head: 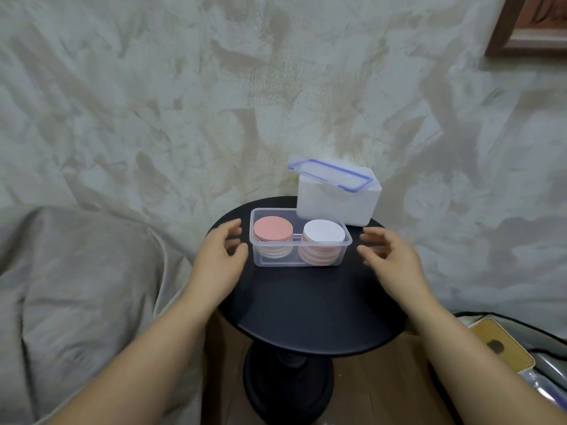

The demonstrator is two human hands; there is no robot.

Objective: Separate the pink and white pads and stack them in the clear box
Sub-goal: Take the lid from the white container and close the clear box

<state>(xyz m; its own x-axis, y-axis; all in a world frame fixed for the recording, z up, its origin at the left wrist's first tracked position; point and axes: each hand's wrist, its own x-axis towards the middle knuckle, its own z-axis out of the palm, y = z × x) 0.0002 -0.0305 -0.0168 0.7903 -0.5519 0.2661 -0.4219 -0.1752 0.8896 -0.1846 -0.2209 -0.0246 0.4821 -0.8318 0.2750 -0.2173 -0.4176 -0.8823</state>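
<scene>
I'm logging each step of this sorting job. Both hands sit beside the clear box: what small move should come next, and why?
Probably the right hand reaches in to pinch the white top pad off its stack, since pink pads show beneath it. Both it and the left hand are open and empty beside the clear box.

Centre of frame: a clear box (300, 237) stands on a round black table (306, 314). Inside, a pink-topped pad stack (272, 230) sits left and a white-topped pad stack (324, 230) right. The left hand (218, 256) and right hand (389, 258) flank the box, fingers loosely spread, not touching it. Behind, a white container (336, 204) carries a blue-rimmed lid (331, 174) lying tilted on top.
</scene>
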